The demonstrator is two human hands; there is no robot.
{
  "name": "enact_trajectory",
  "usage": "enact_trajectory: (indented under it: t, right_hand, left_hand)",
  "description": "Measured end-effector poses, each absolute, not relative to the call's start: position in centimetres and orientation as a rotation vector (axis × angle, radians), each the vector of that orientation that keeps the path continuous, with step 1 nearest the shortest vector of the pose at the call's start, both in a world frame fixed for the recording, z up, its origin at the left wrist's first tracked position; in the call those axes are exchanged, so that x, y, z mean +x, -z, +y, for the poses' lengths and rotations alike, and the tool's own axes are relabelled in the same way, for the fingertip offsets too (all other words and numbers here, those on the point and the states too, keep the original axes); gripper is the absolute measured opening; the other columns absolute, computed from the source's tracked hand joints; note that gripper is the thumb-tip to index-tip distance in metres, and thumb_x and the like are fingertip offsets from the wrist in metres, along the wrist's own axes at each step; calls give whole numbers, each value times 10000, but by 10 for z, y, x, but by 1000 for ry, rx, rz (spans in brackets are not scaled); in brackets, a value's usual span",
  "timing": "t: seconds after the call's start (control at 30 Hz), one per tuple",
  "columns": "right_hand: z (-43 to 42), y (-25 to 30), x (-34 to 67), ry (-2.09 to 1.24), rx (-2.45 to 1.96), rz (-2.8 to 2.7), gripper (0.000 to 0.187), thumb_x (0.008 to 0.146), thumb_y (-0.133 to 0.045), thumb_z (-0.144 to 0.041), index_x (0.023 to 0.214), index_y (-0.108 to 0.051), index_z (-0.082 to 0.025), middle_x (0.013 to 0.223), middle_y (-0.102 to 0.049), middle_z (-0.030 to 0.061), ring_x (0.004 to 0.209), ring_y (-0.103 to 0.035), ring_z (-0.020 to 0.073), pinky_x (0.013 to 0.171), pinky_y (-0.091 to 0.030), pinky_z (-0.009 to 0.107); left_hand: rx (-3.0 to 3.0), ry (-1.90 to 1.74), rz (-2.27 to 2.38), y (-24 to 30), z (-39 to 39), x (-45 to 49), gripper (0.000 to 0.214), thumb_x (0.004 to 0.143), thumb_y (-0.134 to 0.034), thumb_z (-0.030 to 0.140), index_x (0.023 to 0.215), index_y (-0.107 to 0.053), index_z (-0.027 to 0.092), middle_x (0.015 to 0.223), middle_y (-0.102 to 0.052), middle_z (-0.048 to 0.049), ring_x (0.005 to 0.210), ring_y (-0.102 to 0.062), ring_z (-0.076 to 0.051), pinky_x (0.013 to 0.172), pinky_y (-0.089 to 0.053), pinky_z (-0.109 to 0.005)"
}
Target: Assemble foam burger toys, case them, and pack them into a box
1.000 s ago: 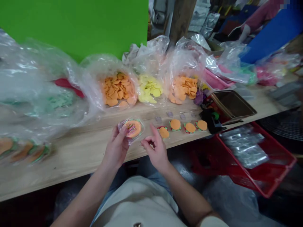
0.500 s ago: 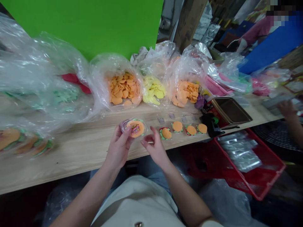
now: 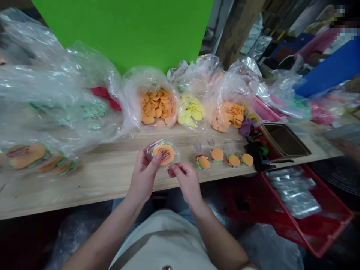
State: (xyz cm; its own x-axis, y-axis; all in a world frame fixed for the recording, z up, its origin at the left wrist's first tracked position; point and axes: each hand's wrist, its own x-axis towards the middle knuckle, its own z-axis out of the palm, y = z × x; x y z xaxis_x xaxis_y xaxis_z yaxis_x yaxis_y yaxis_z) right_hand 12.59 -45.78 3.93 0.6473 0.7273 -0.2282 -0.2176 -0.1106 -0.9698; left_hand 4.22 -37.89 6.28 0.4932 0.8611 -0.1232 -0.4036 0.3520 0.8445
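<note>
My left hand (image 3: 144, 170) holds a clear plastic case with a toy burger (image 3: 164, 154) in it, thumb over its front; a printed burger picture shows on the orange round. Close by its lower right corner, my right hand (image 3: 184, 178) has thumb and fingertips pressed together; what is between them, if anything, I cannot make out. To the right of that hand, several small burger pieces (image 3: 217, 155) with orange tops and green and red layers sit in clear trays on the wooden table (image 3: 104, 180).
Behind lie plastic bags of orange rounds (image 3: 157, 107), yellow pieces (image 3: 191, 110) and more orange pieces (image 3: 229, 116). Packed burgers (image 3: 30, 155) lie at left. A black tape dispenser (image 3: 257, 155) and brown tray (image 3: 287, 138) stand right, above a red crate (image 3: 332, 225). Another person's arm shows far right.
The fingers of my right hand, spread before, have closed together near the case's lower edge. My left hand still holds the case. The whole view has shifted slightly.
</note>
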Motion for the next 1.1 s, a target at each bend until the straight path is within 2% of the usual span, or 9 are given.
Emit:
enact_trajectory:
  t: [0.23,0.33,0.43,0.57,0.67,0.73,0.87,1.0,1.1]
  right_hand:
    - [-471,-28,125,-895,-1601,-586,249,735,-638,-400,765,-654,-154,712,-659,27,693,-584,147,683,-455,257]
    - [-470,-9,131,-998,-1488,-536,264,728,-650,-415,806,-668,-164,765,-677,43,745,-609,173,754,-471,302]
    - [-461,3,129,-1103,-1374,-566,249,748,-637,-404,854,-673,-181,844,-686,60,785,-621,192,792,-478,341]
    - [-449,-7,108,-1230,-1339,-827,259,826,-537,-409,862,-679,-196,856,-684,69,796,-622,197,774,-497,353]
    - [-442,-15,89,-1285,-1414,-1199,279,843,-515,-382,1024,-646,-214,954,-673,62,846,-620,189,789,-491,340]
    - [-441,-14,81,-1288,-1504,-1408,297,836,-533,-349,1088,-618,-216,941,-675,53,838,-619,184,780,-485,327]
    - [-449,-5,78,-1229,-1636,-1523,236,864,-486,-295,1018,-641,-206,929,-678,45,847,-611,177,790,-465,317]
    - [-453,0,82,-1217,-1664,-1544,225,867,-471,-280,998,-642,-215,964,-671,36,884,-602,177,806,-451,312]
    - [-450,-1,81,-1228,-1682,-1561,227,864,-468,-281,989,-648,-221,954,-674,36,875,-606,177,789,-453,304]
  left_hand:
    - [745,-826,633,-58,-385,31,353,768,-642,254,1094,-519,199,1124,-580,-64,1029,-547,-180,905,-429,-327]
    - [744,-810,587,-58,-382,27,350,772,-637,275,1082,-512,172,1088,-591,-88,1002,-560,-192,889,-436,-344]
    - [746,-836,574,-59,-376,18,387,735,-677,282,1070,-518,171,1078,-594,-84,990,-563,-194,858,-446,-330]
    - [684,-823,653,-55,-368,-10,401,731,-674,324,1084,-533,197,1077,-604,-70,949,-588,-192,827,-456,-318]
    - [625,-860,705,-47,-355,-38,312,778,-614,353,1039,-568,189,1048,-614,-65,925,-596,-181,789,-471,-288]
    - [599,-918,746,-42,-345,-55,272,794,-597,350,1018,-580,198,1053,-609,-49,919,-590,-159,756,-480,-256]
    - [635,-935,824,-35,-329,-80,273,802,-581,349,1033,-573,205,1103,-587,-42,922,-589,-140,754,-491,-250]
    - [827,-960,1082,-12,-311,-89,425,725,-662,325,1099,-519,182,1018,-610,-74,866,-612,-166,717,-495,-278]
    - [983,-1027,1285,10,-296,-96,556,714,-658,368,1185,-443,165,979,-604,-95,900,-601,-203,760,-483,-332]
